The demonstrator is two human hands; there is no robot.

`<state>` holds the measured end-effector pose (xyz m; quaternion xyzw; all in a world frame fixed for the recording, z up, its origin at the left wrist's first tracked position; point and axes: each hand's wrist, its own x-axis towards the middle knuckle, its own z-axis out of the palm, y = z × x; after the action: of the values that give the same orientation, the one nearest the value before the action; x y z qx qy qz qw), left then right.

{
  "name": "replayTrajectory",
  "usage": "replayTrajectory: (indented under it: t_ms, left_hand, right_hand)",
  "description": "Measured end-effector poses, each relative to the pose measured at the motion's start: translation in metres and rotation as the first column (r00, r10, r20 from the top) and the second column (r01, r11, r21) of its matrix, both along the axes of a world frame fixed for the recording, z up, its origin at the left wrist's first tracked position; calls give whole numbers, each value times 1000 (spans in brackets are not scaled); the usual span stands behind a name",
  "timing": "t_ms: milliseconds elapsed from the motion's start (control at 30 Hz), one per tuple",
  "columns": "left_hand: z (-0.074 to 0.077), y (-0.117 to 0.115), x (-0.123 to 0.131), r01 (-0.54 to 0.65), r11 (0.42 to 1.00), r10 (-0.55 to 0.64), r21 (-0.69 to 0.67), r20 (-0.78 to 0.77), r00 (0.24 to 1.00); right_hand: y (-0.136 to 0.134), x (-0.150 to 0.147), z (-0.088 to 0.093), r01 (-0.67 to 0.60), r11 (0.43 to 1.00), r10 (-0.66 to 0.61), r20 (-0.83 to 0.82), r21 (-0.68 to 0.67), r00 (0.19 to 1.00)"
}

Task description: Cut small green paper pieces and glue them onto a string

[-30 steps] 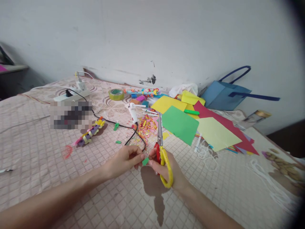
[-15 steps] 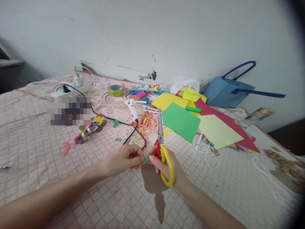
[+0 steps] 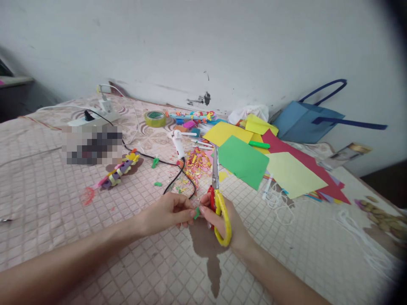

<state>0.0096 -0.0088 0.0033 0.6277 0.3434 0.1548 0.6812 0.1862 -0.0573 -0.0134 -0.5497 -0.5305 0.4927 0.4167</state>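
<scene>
A small green paper piece (image 3: pixel 197 212) is pinched between the thumb and fingers of my left hand (image 3: pixel 173 212). My right hand (image 3: pixel 224 218) is wrapped around scissors (image 3: pixel 223 220) with yellow and red handles, their blades pointing away from me and looking closed. The right fingertips also touch the green piece from the other side. Beyond my hands lie a white glue gun (image 3: pixel 177 145) with a black cord and a heap of colourful paper scraps (image 3: pixel 197 164). Two other small green pieces, one curved (image 3: pixel 158 184) and one folded (image 3: pixel 155 162), rest to the left.
Colored sheets, including a green sheet (image 3: pixel 243 161), lie at the right near white string (image 3: pixel 280 207) and a blue bag (image 3: pixel 308 120). At the left are a decorated purple stick (image 3: pixel 119 173), a power strip (image 3: pixel 93 120) and a tape roll (image 3: pixel 155 119).
The green piece has shifted slightly right and turned between my fingertips. The scissors stay in my right hand. The whole view has moved a little.
</scene>
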Motion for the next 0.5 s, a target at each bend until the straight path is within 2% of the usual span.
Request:
replayTrajectory:
  t_ms: [333, 500]
  left_hand:
    - [2, -2, 1, -23, 999, 22, -27, -33, 999]
    - [2, -2, 1, -19, 998, 18, -58, -33, 999]
  right_hand:
    - [0, -1, 3, -22, 1000, 22, -69, 3, 997]
    - [-1, -3, 3, -22, 1000, 22, -22, -9, 1000]
